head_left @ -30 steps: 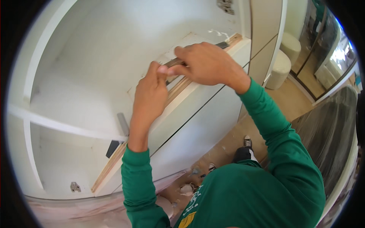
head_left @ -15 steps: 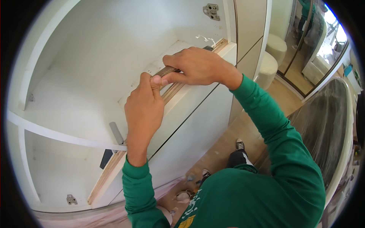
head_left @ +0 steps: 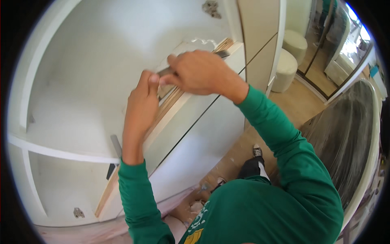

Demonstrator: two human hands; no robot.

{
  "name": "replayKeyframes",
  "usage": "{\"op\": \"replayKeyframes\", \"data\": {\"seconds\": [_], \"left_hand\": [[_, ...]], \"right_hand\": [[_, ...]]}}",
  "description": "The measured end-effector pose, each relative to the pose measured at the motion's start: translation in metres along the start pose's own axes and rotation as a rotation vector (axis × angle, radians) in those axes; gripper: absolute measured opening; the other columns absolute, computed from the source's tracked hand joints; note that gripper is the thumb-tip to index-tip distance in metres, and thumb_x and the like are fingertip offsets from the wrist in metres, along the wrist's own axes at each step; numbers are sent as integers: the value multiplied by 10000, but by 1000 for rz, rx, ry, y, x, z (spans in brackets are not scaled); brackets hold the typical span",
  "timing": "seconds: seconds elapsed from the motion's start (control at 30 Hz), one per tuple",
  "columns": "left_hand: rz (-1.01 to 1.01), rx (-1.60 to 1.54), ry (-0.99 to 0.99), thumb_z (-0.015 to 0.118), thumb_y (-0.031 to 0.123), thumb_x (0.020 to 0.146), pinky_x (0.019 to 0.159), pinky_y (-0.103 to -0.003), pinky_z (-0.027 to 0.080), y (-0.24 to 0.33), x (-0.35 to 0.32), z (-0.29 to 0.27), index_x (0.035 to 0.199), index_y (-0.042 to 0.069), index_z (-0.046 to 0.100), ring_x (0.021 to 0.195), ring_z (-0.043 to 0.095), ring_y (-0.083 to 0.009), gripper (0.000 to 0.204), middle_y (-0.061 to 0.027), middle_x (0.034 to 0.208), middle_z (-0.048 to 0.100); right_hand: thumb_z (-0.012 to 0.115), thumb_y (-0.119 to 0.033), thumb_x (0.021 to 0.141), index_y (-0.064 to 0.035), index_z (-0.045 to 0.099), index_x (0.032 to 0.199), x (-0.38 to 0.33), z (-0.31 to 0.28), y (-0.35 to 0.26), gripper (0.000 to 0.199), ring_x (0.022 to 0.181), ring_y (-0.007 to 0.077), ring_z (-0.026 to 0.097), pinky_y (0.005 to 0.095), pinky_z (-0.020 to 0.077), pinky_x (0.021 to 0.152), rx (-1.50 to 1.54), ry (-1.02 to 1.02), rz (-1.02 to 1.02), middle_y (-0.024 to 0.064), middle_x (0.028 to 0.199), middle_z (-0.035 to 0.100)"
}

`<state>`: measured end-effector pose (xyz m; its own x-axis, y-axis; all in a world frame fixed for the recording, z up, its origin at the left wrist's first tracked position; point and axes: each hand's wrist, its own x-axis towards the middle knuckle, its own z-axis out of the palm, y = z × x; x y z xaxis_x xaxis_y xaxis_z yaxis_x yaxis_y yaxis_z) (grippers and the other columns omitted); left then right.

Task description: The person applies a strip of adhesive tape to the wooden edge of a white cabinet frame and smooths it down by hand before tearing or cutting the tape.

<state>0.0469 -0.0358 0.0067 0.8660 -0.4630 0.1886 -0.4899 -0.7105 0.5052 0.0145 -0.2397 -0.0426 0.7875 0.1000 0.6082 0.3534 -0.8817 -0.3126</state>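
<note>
Above the raw wooden top edge point(head_left: 172, 98) of a white cabinet front point(head_left: 195, 107), my right hand point(head_left: 203, 75) is closed round a long dark grey strip point(head_left: 223, 53). Its far end pokes out past the knuckles, and I cannot make out its exact kind. My left hand point(head_left: 139, 105) pinches near the strip's other end, thumb and fingers together, almost touching the right fingertips. Motion blurs the fingers a little. White curly shavings or cord point(head_left: 203, 41) lie beyond the right hand, by the edge.
The open white cabinet point(head_left: 69, 93) has metal hinge plates point(head_left: 211, 9) on its walls. A grey rod-like piece point(head_left: 116, 145) stands beside my left wrist. Pale round stools point(head_left: 284, 73) and a plastic-wrapped dark panel point(head_left: 341, 138) are to the right. Debris point(head_left: 198, 206) lies on the floor.
Both hands have shifted slightly left in the picture, still on the strip, as the whole view moved a little. The left hand's grip sits near the strip's end as before.
</note>
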Motion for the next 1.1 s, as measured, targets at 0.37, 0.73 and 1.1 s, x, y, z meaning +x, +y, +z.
{"op": "replayKeyframes", "data": {"seconds": [0.37, 0.73, 1.1], "left_hand": [[-72, 107, 164, 374, 532, 1238, 701, -515, 478, 11, -55, -17, 1102, 65, 571, 705, 567, -374, 525, -190, 772, 585], [-48, 138, 127, 342, 475, 1254, 718, -548, 469, 15, -57, -11, 1096, 48, 555, 765, 618, -437, 503, -224, 804, 631], [-15, 189, 125, 327, 498, 1255, 700, -512, 463, 16, -43, -2, 1089, 59, 561, 735, 574, -377, 525, -182, 779, 596]], "right_hand": [[646, -674, 1064, -18, 646, 959, 9, -15, -16, 664, 754, 454, 716, 557, 557, 698, 242, -163, -134, 177, 801, 740], [645, -684, 1058, 0, 688, 936, 8, -12, -5, 696, 774, 463, 741, 562, 580, 716, 241, -176, -179, 214, 766, 732], [648, -661, 1064, 9, 661, 898, 6, -11, 8, 690, 725, 461, 716, 545, 567, 689, 221, -113, -176, 205, 718, 698]]}}
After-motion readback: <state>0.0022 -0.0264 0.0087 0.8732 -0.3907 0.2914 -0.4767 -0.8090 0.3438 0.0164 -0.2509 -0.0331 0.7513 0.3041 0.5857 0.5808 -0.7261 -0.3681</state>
